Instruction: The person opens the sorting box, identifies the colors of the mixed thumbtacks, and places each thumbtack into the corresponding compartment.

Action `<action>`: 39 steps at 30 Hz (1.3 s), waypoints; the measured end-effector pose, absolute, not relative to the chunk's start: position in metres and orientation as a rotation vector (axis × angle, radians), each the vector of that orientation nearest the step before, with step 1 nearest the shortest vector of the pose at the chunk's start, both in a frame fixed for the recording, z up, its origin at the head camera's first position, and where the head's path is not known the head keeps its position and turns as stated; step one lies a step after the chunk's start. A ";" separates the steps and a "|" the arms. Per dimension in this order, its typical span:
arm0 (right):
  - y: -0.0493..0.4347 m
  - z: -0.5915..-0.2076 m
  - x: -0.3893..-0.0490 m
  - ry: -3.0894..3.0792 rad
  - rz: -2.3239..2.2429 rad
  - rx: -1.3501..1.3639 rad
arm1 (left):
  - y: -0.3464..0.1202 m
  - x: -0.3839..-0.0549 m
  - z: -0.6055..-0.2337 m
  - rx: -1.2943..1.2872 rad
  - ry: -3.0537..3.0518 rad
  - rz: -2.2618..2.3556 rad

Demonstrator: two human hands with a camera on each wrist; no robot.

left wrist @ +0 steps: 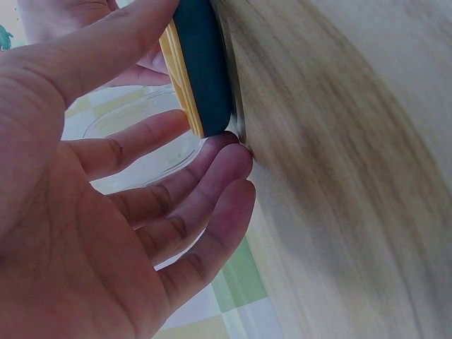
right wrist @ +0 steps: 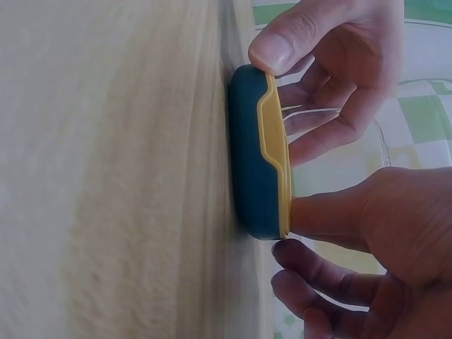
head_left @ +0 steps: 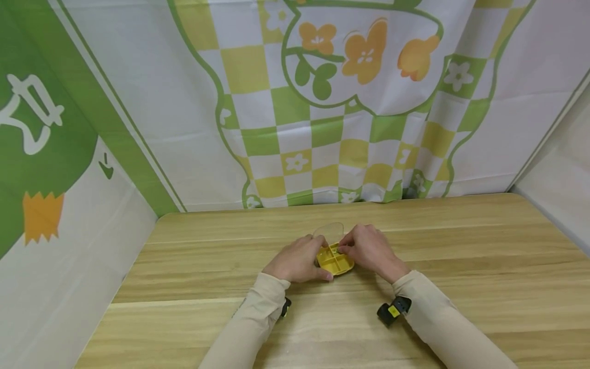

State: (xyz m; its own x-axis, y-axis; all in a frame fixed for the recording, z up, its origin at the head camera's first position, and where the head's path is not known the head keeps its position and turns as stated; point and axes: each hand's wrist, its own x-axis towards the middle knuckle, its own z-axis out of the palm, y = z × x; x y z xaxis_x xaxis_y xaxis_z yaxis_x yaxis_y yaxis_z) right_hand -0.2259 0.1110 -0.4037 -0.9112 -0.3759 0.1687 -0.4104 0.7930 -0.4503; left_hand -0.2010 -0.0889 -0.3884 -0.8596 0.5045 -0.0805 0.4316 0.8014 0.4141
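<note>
Here's the small rounded yellow-and-dark-teal plastic compartment box (head_left: 343,264), flat on the pale wooden table (head_left: 184,266), nearer the far edge, wood running wide to either side and toward the person. Its clear plastic lid (head_left: 333,231) is open, pointing to the far edge; long axis, I can't call! Left hand (head_left: 297,259) holds the box's left side; right hand (head_left: 372,250) reaches the far-right compartment, its grip's contents impossible to tell.

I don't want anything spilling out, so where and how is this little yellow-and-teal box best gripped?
Likely by the teal outer wall of the box, pinched from left and right: the box lies flat on the table, so its low sides face outward. Coming from above would meet the open yellow compartments; from the far side, the clear open lid.
</note>
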 end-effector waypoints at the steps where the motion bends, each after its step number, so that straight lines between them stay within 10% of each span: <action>1: 0.111 -0.404 -0.226 -2.906 0.754 0.642 | -0.089 -0.201 -0.388 0.735 2.801 0.578; 39: 0.125 -0.388 -0.230 -2.886 0.738 0.648 | -0.089 -0.200 -0.388 0.724 2.809 0.583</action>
State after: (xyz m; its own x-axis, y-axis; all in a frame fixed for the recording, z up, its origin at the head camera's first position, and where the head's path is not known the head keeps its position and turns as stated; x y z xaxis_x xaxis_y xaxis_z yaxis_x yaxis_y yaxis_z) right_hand -0.2303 0.1246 -0.3878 -0.9055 -0.3791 0.1909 -0.4242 0.7929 -0.4374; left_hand -0.1998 -0.0891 -0.3881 -0.8647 0.4965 -0.0764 0.4251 0.8042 0.4154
